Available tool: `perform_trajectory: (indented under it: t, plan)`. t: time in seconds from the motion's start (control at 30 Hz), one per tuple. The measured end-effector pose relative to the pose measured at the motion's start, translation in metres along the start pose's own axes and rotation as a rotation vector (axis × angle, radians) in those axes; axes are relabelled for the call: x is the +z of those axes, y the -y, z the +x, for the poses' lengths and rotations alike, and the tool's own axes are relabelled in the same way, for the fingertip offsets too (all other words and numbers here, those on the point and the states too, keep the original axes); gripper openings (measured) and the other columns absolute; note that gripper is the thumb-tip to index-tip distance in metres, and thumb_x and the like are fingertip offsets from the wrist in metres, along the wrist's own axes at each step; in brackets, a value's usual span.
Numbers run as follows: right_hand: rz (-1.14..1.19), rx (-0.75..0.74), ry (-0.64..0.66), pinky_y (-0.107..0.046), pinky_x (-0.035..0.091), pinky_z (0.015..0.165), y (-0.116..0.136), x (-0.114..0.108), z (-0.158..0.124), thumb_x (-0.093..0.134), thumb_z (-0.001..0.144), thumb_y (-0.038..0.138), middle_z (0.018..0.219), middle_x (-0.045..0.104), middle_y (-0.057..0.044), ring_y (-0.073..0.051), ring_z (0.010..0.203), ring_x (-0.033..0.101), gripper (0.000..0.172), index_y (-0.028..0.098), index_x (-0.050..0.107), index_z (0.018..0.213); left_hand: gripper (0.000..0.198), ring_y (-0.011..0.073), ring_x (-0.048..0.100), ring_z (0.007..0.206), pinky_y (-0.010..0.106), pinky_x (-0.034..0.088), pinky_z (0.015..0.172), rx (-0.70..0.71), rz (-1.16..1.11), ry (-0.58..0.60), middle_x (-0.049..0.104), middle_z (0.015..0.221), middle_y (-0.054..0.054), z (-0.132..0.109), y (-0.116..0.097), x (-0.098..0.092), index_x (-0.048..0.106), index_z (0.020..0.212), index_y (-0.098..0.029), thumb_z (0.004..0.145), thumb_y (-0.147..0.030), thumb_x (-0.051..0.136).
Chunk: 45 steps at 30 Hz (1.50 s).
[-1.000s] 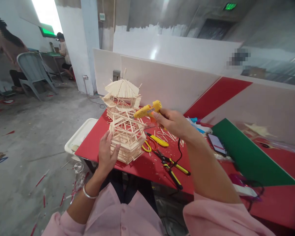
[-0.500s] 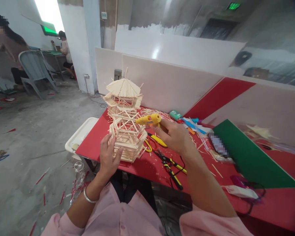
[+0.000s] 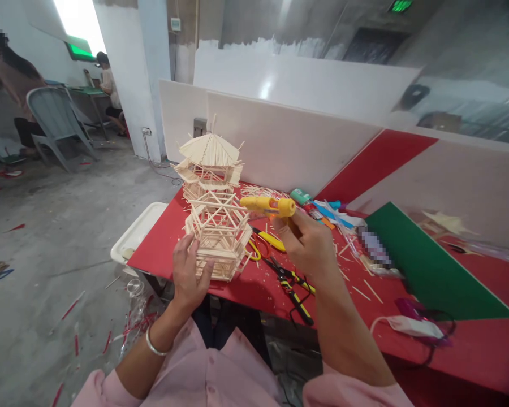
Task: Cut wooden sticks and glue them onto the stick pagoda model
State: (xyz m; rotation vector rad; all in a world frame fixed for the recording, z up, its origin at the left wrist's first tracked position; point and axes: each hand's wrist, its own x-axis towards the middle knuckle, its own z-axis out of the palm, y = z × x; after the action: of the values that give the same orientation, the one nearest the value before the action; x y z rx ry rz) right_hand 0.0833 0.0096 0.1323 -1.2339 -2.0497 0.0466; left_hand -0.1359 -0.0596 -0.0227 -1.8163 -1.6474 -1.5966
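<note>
In front of me, a pale frame of glued wooden sticks [image 3: 220, 240] sits at the near edge of the red table. My left hand [image 3: 190, 271] grips its lower left side, thumb across the front. My right hand [image 3: 309, 240] is wrapped round a yellow glue gun [image 3: 267, 206], raised at the frame's upper right with its nozzle pointing left, near the top sticks. Behind the frame stands a stick pagoda [image 3: 211, 152] with a conical roof. Pliers with yellow and black handles [image 3: 294, 294] lie below my right hand.
Loose sticks [image 3: 263, 193], a green bottle [image 3: 300, 196] and a green board [image 3: 432, 265] lie on the red table [image 3: 152, 243]. A white tray [image 3: 142, 223] is at its left. Pale panels [image 3: 280, 135] stand behind. Two people sit at the far left.
My right hand has drawn the glue gun to the right, away from the stick frame, and the nozzle now sits farther from its top. My left hand keeps its place on the frame.
</note>
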Motion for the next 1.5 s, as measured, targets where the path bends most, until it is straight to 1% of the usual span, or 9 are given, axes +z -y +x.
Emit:
perform_trajectory:
  t: [0.07,0.27,0.53,0.77,0.9,0.97,1.13,1.33,1.5]
  plan:
    - [0.032,0.013,-0.049,-0.028,0.032,0.056,0.004,0.003,-0.005,0.049,0.095,0.052,0.065,0.058,-0.002,-0.015,0.058,0.049,0.037,0.02,0.064,0.084,0.052,0.0309,0.048,0.132,0.053,0.042,0.109,0.025,0.003,0.003,0.053,0.137,0.019,0.001,0.005,-0.001,0.047,0.137,-0.019,0.089,-0.026,0.064]
    - [0.062,-0.073,0.027,-0.028,0.035,0.059,0.016,0.021,-0.029,0.047,0.098,0.047,0.071,0.062,-0.003,-0.015,0.06,0.052,0.035,0.019,0.068,0.097,0.041,0.0304,0.054,0.125,0.05,0.046,0.106,0.125,0.041,0.025,0.063,0.123,0.013,0.009,0.028,-0.008,0.059,0.122,-0.023,0.084,-0.031,0.072]
    - [-0.09,-0.126,-0.018,-0.028,0.03,0.06,0.029,0.037,-0.003,0.043,0.099,0.051,0.077,0.068,-0.006,-0.018,0.069,0.058,0.043,0.018,0.07,0.099,0.038,0.032,0.054,0.123,0.051,0.047,0.104,0.115,0.113,-0.033,0.062,0.122,0.015,0.007,0.029,-0.008,0.061,0.113,-0.019,0.081,-0.031,0.076]
    - [0.292,0.129,0.184,-0.027,0.034,0.056,0.022,0.045,0.006,0.048,0.093,0.058,0.067,0.063,-0.002,-0.015,0.059,0.053,0.043,0.019,0.063,0.083,0.034,0.0329,0.055,0.126,0.051,0.045,0.104,0.099,0.139,-0.07,0.065,0.123,0.016,0.001,0.008,0.008,0.061,0.115,-0.018,0.085,-0.031,0.071]
    - [0.58,0.293,0.398,-0.026,0.038,0.052,0.009,0.032,0.007,0.052,0.086,0.067,0.059,0.058,0.001,-0.013,0.051,0.05,0.049,0.02,0.057,0.076,0.043,0.0339,0.05,0.133,0.051,0.043,0.108,0.117,0.147,-0.019,0.063,0.131,0.018,-0.004,-0.001,0.014,0.058,0.127,-0.016,0.087,-0.028,0.066]
    - [0.58,0.313,0.414,-0.026,0.038,0.051,0.005,0.021,0.006,0.054,0.084,0.069,0.057,0.057,0.001,-0.012,0.051,0.05,0.051,0.019,0.058,0.075,0.052,0.0349,0.046,0.138,0.052,0.042,0.11,0.127,0.153,0.009,0.061,0.135,0.02,-0.006,-0.004,0.016,0.053,0.135,-0.014,0.087,-0.028,0.065]
    - [0.333,0.153,0.162,-0.026,0.03,0.049,0.016,0.007,0.007,0.05,0.089,0.063,0.057,0.052,0.002,-0.011,0.05,0.042,0.047,0.019,0.061,0.078,0.064,0.037,0.037,0.144,0.054,0.041,0.111,0.128,0.152,0.047,0.054,0.142,0.024,-0.009,-0.007,0.019,0.043,0.145,-0.011,0.087,-0.029,0.065]
    - [-0.119,-0.221,0.214,-0.028,0.023,0.055,0.05,0.014,0.028,0.051,0.094,0.045,0.066,0.061,-0.001,-0.012,0.056,0.045,0.032,0.019,0.065,0.081,0.063,0.0347,0.041,0.142,0.054,0.042,0.11,0.133,0.116,0.006,0.053,0.143,0.022,-0.007,-0.007,0.013,0.044,0.145,-0.016,0.087,-0.023,0.064]
    - [-0.297,-0.306,0.166,-0.029,0.018,0.056,0.066,0.011,0.031,0.051,0.094,0.045,0.072,0.065,-0.004,-0.014,0.062,0.049,0.032,0.019,0.065,0.083,0.059,0.0335,0.039,0.143,0.055,0.04,0.112,0.109,0.102,0.009,0.051,0.145,0.021,-0.01,-0.004,0.009,0.047,0.141,-0.017,0.085,-0.02,0.066]
